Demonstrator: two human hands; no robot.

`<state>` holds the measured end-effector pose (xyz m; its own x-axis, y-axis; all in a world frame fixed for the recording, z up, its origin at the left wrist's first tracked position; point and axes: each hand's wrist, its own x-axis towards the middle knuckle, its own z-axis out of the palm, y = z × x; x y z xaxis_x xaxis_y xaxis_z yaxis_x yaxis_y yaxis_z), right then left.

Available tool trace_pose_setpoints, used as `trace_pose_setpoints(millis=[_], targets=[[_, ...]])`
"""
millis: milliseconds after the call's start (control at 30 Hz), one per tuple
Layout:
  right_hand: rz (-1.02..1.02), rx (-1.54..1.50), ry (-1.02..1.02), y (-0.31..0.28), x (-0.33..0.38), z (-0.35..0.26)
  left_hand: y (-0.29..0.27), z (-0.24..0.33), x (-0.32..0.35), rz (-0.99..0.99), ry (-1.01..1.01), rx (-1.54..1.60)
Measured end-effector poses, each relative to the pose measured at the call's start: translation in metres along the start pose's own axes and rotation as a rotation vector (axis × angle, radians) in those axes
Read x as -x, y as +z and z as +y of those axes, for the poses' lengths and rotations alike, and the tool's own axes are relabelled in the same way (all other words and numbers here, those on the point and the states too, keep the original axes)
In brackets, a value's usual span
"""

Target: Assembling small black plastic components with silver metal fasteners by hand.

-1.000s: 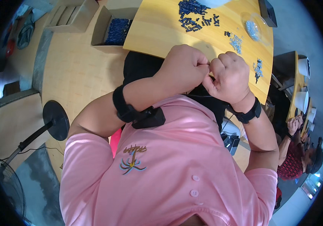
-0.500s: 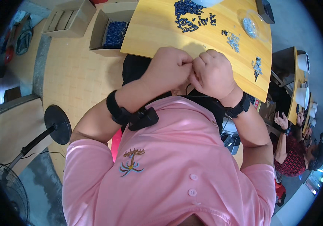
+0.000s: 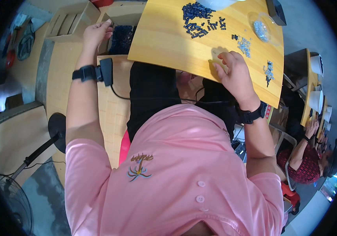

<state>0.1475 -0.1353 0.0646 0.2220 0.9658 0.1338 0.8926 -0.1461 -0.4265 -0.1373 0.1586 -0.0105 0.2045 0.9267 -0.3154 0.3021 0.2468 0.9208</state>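
From the head camera, the left hand point(image 3: 96, 34) is stretched out to the person's left, over the edge of a cardboard box point(image 3: 119, 24) full of small dark parts point(image 3: 122, 38) that sits beside the bench point(image 3: 168, 47). Its fingers are curled narrow above the box rim; whether they pinch a part cannot be told. The right hand point(image 3: 235, 74) rests on the near part of the yellow wooden bench, fingers loosely bent and slightly spread, holding nothing visible. Farther back on the bench lie a heap of dark pieces point(image 3: 196, 17), a scatter of small silvery screws point(image 3: 245, 44) and a clear bag point(image 3: 260, 29).
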Motion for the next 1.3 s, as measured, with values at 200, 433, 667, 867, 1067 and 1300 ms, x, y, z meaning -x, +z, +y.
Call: trace_pose_setpoints(millis=[200,433,667,867,1067,1300], targets=[[0.020,-0.023,-0.045,-0.001,-0.009,0.006,0.025,-0.006,0.008,0.098,0.078,0.205],[0.143,-0.030,-0.151,0.011,-0.062,0.008,0.097,0.033,0.111,-0.367,0.231,0.151],[0.127,0.011,-0.071,0.038,-0.101,0.019,0.141,0.016,0.137,-0.555,0.175,0.038],[0.033,0.118,-0.021,0.042,-0.113,0.018,0.143,0.010,0.132,-0.558,0.112,0.054],[-0.078,0.225,0.059,0.038,-0.119,0.009,0.142,0.009,0.130,-0.556,0.083,0.090],[-0.082,0.213,0.019,0.029,-0.116,0.005,0.140,0.017,0.131,-0.560,-0.028,0.224]])
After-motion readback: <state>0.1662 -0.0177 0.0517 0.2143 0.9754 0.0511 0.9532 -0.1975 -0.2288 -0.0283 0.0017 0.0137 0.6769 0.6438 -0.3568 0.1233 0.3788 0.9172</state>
